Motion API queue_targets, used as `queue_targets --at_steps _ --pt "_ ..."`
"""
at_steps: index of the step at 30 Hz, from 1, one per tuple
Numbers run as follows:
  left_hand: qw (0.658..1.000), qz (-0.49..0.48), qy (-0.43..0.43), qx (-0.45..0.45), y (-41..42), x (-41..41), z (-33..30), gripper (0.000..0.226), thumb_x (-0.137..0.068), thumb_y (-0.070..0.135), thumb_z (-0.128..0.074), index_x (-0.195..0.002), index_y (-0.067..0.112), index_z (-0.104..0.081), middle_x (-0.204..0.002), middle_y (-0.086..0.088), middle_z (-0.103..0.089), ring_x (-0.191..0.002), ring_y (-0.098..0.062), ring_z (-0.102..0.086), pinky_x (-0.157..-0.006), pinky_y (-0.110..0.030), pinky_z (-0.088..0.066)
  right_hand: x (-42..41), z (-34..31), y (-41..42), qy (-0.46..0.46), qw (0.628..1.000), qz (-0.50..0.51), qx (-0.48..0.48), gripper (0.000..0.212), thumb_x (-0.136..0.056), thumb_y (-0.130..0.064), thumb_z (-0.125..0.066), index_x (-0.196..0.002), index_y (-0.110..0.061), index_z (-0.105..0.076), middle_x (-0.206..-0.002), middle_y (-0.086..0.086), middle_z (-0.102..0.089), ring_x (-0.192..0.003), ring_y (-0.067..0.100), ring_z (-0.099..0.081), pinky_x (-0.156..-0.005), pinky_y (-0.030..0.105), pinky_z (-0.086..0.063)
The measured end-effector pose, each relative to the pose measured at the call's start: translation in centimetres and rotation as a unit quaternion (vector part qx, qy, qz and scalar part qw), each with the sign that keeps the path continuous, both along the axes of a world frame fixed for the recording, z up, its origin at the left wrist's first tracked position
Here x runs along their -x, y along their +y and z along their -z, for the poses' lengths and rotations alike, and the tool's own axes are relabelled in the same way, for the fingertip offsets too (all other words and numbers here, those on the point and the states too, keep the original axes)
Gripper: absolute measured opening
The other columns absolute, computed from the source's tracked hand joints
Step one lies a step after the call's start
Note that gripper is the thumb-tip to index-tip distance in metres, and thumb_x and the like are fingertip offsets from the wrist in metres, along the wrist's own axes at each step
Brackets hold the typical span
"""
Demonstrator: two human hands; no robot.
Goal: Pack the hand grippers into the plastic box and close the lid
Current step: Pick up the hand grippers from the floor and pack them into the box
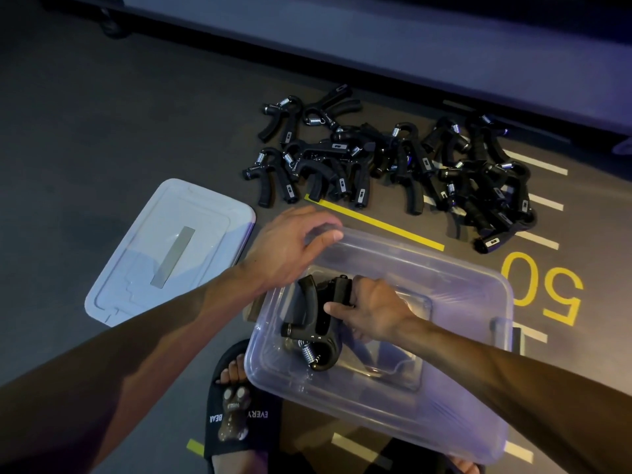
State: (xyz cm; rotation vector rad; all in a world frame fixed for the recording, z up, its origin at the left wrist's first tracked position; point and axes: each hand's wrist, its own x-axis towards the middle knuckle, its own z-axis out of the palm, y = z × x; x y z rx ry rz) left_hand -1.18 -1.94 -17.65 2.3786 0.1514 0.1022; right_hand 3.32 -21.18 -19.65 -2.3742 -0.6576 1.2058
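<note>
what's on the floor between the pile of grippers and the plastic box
In the head view, a yellow tape line runs across the floor between the pile of hand grippers and the plastic box.

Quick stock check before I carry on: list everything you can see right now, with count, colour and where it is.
plastic box: one, clear, on the floor nearest the person, open.
hand grippers in box: apparently two, black, at its left end.
loose hand grippers: a tangled pile, too many to count, black, on the floor beyond the box.
lid: one, clear-white, flat on the floor left of the box.
floor markings: yellow line and "50", white dashes.
sandal: one, black, below the box.
left hand: on the box's far-left rim.
right hand: fingers gripping a gripper inside the box.
</note>
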Motion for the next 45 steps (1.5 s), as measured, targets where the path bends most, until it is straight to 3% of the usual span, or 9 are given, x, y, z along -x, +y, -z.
queue_targets --at_steps 6,12,16,23,29,34,40,43,45 --pt "1.000 0.001 0.000 -0.002 0.0 0.0 0.2 0.027 -0.102 0.049 -0.051 -0.115 0.031 -0.068 -0.099 0.027 -0.054 -0.099 -0.004 -0.056 -0.087 -0.035 -0.049 0.1 0.0 0.4 -0.069 0.996 -0.054 0.024 0.048 -0.089 -0.056 -0.064 -0.101 -0.010 -0.060 -0.088 0.014 -0.072 -0.078 0.031 -0.070 -0.076 0.041 -0.058" --pt "1.000 0.000 -0.002 -0.001 0.1 0.0 0.4 0.027 -0.102 0.049 -0.052 -0.114 0.031 -0.068 -0.100 0.027 -0.055 -0.099 -0.001 -0.056 -0.087 -0.033 -0.049 0.2 0.4 0.1 -0.048 0.996 -0.061 0.048 0.053 -0.087 -0.065 -0.059 -0.090 -0.012 -0.063 -0.088 0.010 -0.072 -0.078 0.030 -0.069 -0.075 0.040 -0.059" --pt "1.000 0.000 -0.004 -0.001 0.1 0.0 0.5 0.026 -0.102 0.049 -0.051 -0.113 0.033 -0.067 -0.103 0.026 -0.058 -0.100 0.000 -0.057 -0.088 -0.035 -0.050 1.3 0.8 -0.4 -0.076 0.987 -0.103 0.095 0.056 -0.086 -0.076 -0.045 -0.084 -0.020 -0.050 -0.094 0.008 -0.066 -0.083 0.027 -0.060 -0.067 0.032 -0.042" --pt "1.000 -0.005 0.001 0.012 0.1 -0.1 0.6 0.025 -0.101 0.051 -0.051 -0.111 0.035 -0.067 -0.103 0.022 -0.062 -0.100 -0.002 -0.059 -0.089 -0.040 -0.051 3.6 2.0 -1.0 -0.107 0.981 -0.147 0.072 0.069 -0.093 -0.072 -0.032 -0.112 -0.009 -0.055 -0.110 0.016 -0.066 -0.100 0.035 -0.063 -0.070 0.032 -0.037" --pt "1.000 -0.002 -0.001 0.014 0.1 -0.1 0.6 0.025 -0.101 0.052 -0.049 -0.111 0.037 -0.066 -0.101 0.024 -0.060 -0.098 0.000 -0.058 -0.087 -0.039 -0.052 2.8 2.1 -2.0 -0.110 0.981 -0.140 0.076 0.079 -0.085 -0.083 -0.021 -0.113 -0.016 -0.050 -0.106 0.013 -0.067 -0.095 0.035 -0.063 -0.069 0.036 -0.038" --pt "1.000 -0.003 -0.002 0.012 0.2 -0.1 0.6 0.025 -0.101 0.053 -0.049 -0.111 0.037 -0.066 -0.102 0.024 -0.060 -0.098 0.001 -0.058 -0.087 -0.039 -0.052 2.4 2.2 -2.5 -0.096 0.983 -0.147 0.051 0.072 -0.075 -0.090 -0.027 -0.098 -0.023 -0.043 -0.095 0.007 -0.064 -0.081 0.028 -0.057 -0.066 0.033 -0.039" --pt "1.000 -0.002 -0.001 0.005 0.1 -0.1 0.6 0.026 -0.101 0.051 -0.049 -0.112 0.035 -0.066 -0.102 0.024 -0.060 -0.098 0.000 -0.058 -0.087 -0.039 -0.052 2.0 2.1 -3.0 -0.094 0.978 -0.177 0.051 0.074 -0.074 -0.092 -0.030 -0.096 -0.022 -0.042 -0.086 0.001 -0.055 -0.076 0.025 -0.052 -0.064 0.033 -0.037" --pt "1.000 -0.003 0.001 0.006 0.1 -0.1 0.6 0.026 -0.101 0.052 -0.049 -0.112 0.036 -0.066 -0.102 0.025 -0.059 -0.098 0.001 -0.057 -0.087 -0.038 -0.052 1.7 2.4 -3.0 -0.016 0.996 -0.087 0.021 0.083 -0.071 -0.091 -0.040 -0.114 -0.022 -0.052 -0.100 0.000 -0.066 -0.091 0.022 -0.062 -0.072 0.031 -0.043" --pt "1.000 -0.002 0.000 0.006 0.1 -0.1 0.6 0.025 -0.101 0.052 -0.049 -0.112 0.036 -0.066 -0.103 0.024 -0.060 -0.099 0.001 -0.058 -0.087 -0.038 -0.052 1.8 2.4 -2.8 0.057 0.998 -0.005 -0.007 0.089 -0.071 -0.088 -0.050 -0.136 -0.028 -0.044 -0.118 -0.002 -0.068 -0.107 0.019 -0.064 -0.083 0.026 -0.045"
